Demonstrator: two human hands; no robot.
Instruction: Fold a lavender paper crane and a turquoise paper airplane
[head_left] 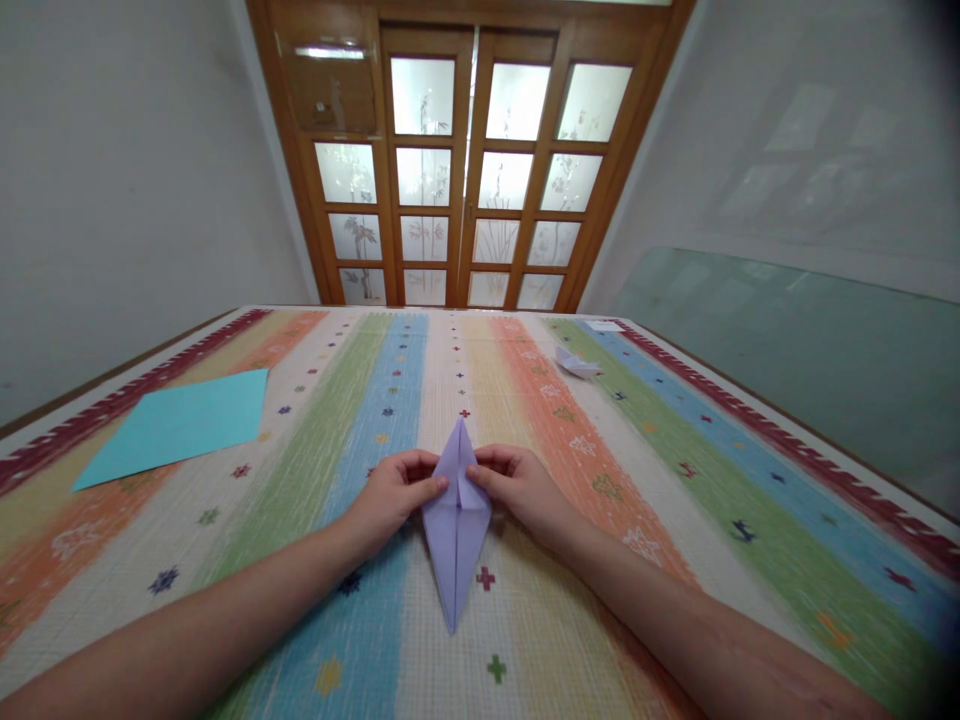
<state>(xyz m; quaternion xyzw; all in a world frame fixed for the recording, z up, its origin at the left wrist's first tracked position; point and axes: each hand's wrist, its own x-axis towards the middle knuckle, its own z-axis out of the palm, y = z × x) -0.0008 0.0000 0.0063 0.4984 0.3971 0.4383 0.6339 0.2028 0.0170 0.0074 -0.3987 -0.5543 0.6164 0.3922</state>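
Note:
A piece of lilac paper (454, 555), folded into a long diamond with a seam down its middle, lies between my two hands on the striped cloth. Its points face away from me and toward me. My left hand (397, 492) pinches its left edge, the thumb on top and the fingers partly hidden behind. On the opposite edge, my right hand (521, 488) grips the paper the same way, its thumb pressing near the centre seam. Small flaps show at the middle of the fold.
A turquoise paper sheet (180, 425) lies flat at the left. Toward the far right sits a small folded pale paper shape (576, 364), with a white slip (604, 326) behind it. The striped tablecloth (300, 500) covers the table; wooden glazed doors (465, 170) stand beyond.

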